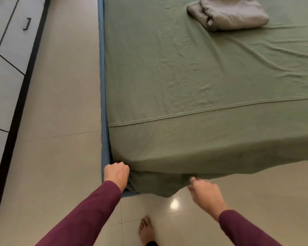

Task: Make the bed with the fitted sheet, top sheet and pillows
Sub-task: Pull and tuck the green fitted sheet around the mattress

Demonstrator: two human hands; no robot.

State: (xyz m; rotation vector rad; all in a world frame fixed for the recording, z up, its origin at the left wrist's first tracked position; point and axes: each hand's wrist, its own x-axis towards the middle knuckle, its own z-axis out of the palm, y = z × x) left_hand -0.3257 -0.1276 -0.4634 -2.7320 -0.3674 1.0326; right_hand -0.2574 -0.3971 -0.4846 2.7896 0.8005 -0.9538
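A green sheet [194, 77] covers the bed, wrinkled, with a stitched hem running across near the foot. Its near edge hangs over the foot of the bed. My left hand [116, 174] grips the green cloth at the bed's near left corner, fingers curled into the fabric. My right hand [204, 191] is blurred at the hanging lower edge of the sheet; its fingertips reach the cloth, but I cannot tell if they hold it. A folded grey-beige sheet [228, 14] lies on the bed at the far right. No pillows are in view.
A blue mattress edge [102, 86] shows along the bed's left side. Light floor tiles [60, 103] run between the bed and a white cabinet with drawers [9, 50] on the left. My bare foot [147, 229] stands on the tiles below the bed corner.
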